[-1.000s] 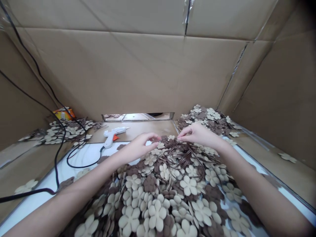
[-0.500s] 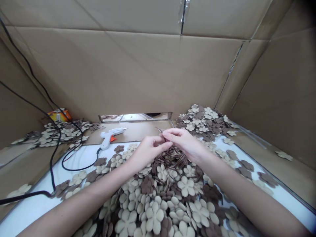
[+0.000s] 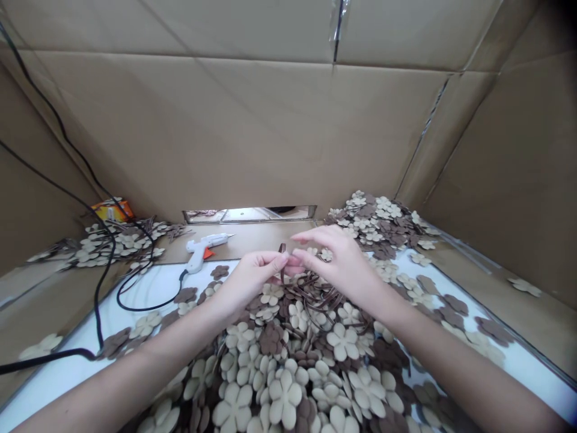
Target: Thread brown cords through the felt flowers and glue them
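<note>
My left hand (image 3: 264, 267) pinches a narrow brown strip (image 3: 282, 252) whose end stands up above the thumb. Close against it on the right, my right hand (image 3: 336, 255) has its thumb and forefinger spread apart, the thumb near the left fingertips. Whether its lower fingers touch the strip cannot be made out. Beneath both hands lies a tangle of brown strips (image 3: 318, 294) on a large heap of flower-shaped cutouts (image 3: 285, 397) in beige and brown.
A white glue gun (image 3: 196, 255) with an orange trigger lies at the left, its black cable (image 3: 97, 300) looping toward me. More cutouts (image 3: 383, 219) are piled back right, others back left beside an orange-yellow box (image 3: 112, 210). Cardboard walls (image 3: 252, 138) enclose the table.
My hands have lowered slightly. The right thumb and forefinger, pinched together before, have parted, and the brown strip now stands upright in my left hand.
</note>
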Demonstrator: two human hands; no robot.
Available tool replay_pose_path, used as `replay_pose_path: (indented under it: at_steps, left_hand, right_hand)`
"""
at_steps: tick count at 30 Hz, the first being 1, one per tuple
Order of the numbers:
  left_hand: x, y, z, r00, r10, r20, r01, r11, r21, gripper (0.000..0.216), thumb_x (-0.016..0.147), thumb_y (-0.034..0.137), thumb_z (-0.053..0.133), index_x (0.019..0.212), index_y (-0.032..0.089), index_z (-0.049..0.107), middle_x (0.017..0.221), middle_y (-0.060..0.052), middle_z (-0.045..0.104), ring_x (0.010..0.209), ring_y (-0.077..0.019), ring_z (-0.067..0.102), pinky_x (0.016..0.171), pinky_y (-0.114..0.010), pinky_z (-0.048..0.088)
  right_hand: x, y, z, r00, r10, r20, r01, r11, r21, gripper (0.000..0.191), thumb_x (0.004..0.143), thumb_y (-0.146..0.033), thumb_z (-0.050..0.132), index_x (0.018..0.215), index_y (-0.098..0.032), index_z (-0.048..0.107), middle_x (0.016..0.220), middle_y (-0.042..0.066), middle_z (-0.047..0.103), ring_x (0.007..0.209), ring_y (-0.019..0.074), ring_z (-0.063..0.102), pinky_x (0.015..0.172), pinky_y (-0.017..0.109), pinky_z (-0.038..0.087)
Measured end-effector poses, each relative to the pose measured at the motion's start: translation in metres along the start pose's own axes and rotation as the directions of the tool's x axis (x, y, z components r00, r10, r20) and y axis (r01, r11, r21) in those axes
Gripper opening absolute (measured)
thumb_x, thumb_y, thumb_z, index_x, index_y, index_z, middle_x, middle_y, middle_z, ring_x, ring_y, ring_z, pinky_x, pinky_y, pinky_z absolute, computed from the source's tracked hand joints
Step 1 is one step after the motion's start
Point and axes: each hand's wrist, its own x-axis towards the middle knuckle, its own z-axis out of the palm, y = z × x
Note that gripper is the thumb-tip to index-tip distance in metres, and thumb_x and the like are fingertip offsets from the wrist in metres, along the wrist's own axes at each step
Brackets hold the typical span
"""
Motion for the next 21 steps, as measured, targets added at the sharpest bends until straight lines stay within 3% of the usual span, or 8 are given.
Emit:
replay_pose_path:
  at_steps: [3,8,11,13,15,17,18,21]
  left_hand:
    - [-0.005,0.0,0.0,0.996,-0.057,0.071,0.065,0.992,-0.107,0.03,0.084,0.04,0.058,0.089,0.015,0.073,0.096,-0.009,0.072,0.089,-0.0204,0.063,0.07,-0.026,0.045]
    - [-0.017,0.0,-0.001,0.952,-0.127,0.277,0.233,0.89,-0.392,0.03,0.09,0.035,0.048,0.098,0.016,0.07,0.098,-0.011,0.071,0.096,-0.0232,0.063,0.076,-0.031,0.047]
    - [-0.019,0.002,-0.007,0.929,-0.135,0.345,0.28,0.864,-0.418,0.032,0.091,0.032,0.041,0.101,0.016,0.068,0.105,-0.012,0.069,0.104,-0.0247,0.06,0.079,-0.033,0.048]
    - [-0.017,0.004,-0.015,0.948,-0.139,0.285,0.24,0.903,-0.357,0.033,0.089,0.032,0.042,0.103,0.015,0.067,0.108,-0.013,0.068,0.105,-0.0256,0.059,0.079,-0.035,0.048]
    - [-0.013,0.006,-0.023,0.993,-0.115,0.033,0.119,0.973,-0.196,0.032,0.086,0.034,0.046,0.104,0.014,0.064,0.105,-0.013,0.068,0.101,-0.0261,0.06,0.076,-0.035,0.048]
    - [-0.007,0.008,-0.03,0.971,0.007,-0.24,0.014,0.996,0.085,0.031,0.082,0.034,0.053,0.105,0.016,0.062,0.107,-0.01,0.068,0.1,-0.0255,0.059,0.075,-0.033,0.047]
    - [-0.005,0.009,-0.031,0.956,0.065,-0.286,-0.004,0.978,0.209,0.032,0.081,0.035,0.055,0.106,0.017,0.063,0.111,-0.008,0.067,0.103,-0.0253,0.058,0.077,-0.033,0.046]
    - [-0.001,0.01,-0.024,0.989,0.093,-0.114,-0.053,0.948,0.313,0.034,0.083,0.043,0.054,0.105,0.021,0.066,0.118,-0.004,0.065,0.112,-0.0251,0.055,0.09,-0.033,0.043]
  right_hand:
    - [-0.005,-0.007,0.007,0.996,-0.065,0.06,0.06,0.995,0.085,0.028,0.082,-0.04,0.063,0.104,-0.025,0.068,0.101,0.003,0.069,0.099,0.0205,0.055,0.086,0.033,0.043]
    - [-0.009,-0.006,0.016,0.994,-0.111,0.017,0.109,0.992,0.07,0.015,0.082,-0.033,0.064,0.088,-0.022,0.073,0.087,0.003,0.071,0.091,0.0196,0.055,0.081,0.032,0.046]
    - [-0.007,-0.007,0.011,0.996,-0.084,-0.003,0.084,0.99,0.113,0.011,0.082,-0.03,0.064,0.083,-0.023,0.074,0.083,0.002,0.072,0.088,0.0192,0.057,0.08,0.032,0.046]
    - [-0.004,-0.006,0.005,0.999,-0.037,-0.013,0.038,0.989,0.145,0.011,0.081,-0.03,0.065,0.08,-0.024,0.074,0.081,0.001,0.072,0.088,0.0193,0.058,0.081,0.032,0.045]
    - [-0.001,-0.004,0.0,0.997,0.073,0.026,-0.077,0.976,0.202,0.015,0.08,-0.034,0.065,0.076,-0.023,0.074,0.077,0.002,0.072,0.081,0.0186,0.06,0.075,0.032,0.045]
    - [0.002,0.0,-0.003,0.972,0.204,0.12,-0.231,0.927,0.296,0.022,0.079,-0.041,0.064,0.076,-0.021,0.074,0.073,0.002,0.071,0.07,0.0172,0.06,0.065,0.03,0.045]
    - [0.003,0.002,-0.003,0.953,0.251,0.172,-0.297,0.89,0.346,0.026,0.079,-0.044,0.063,0.077,-0.02,0.074,0.072,0.003,0.071,0.066,0.0166,0.06,0.061,0.029,0.044]
    - [0.003,0.006,0.002,0.921,0.304,0.242,-0.386,0.792,0.473,0.03,0.075,-0.046,0.066,0.08,-0.018,0.075,0.076,0.004,0.072,0.067,0.0166,0.062,0.061,0.028,0.045]
